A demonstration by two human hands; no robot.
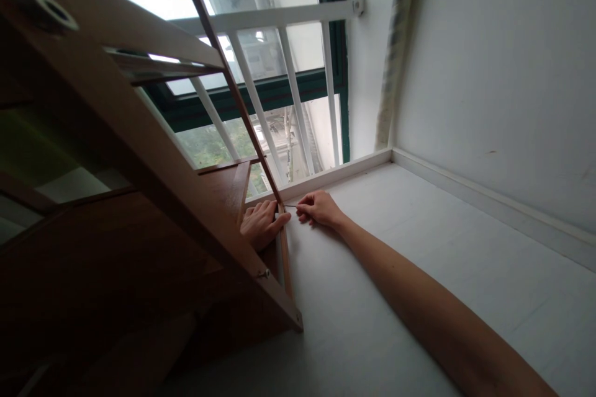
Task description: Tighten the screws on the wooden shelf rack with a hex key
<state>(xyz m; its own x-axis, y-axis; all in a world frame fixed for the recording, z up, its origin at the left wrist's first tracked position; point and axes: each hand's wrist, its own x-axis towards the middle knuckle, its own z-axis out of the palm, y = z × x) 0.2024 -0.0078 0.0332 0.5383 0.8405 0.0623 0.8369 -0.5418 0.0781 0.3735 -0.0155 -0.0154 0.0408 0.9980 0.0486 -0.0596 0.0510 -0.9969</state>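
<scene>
The right hand (319,209) pinches a thin dark rod (290,206) low at the wooden rack post (243,108), which the left hand (263,223) clasps.

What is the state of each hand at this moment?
Left hand: on the wooden frame, fingers bent; firm grip cannot be told.
Right hand: closed, pinching a thin dark rod.

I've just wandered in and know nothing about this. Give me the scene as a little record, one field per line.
Left hand: touching the lower end of the far wooden leg
Right hand: pinching a thin dark rod that points toward that lower end
Furniture: brown wooden frame, exact kind unclear
Floor: pale
Behind: white railing before a green-framed window
Right side: white wall
</scene>
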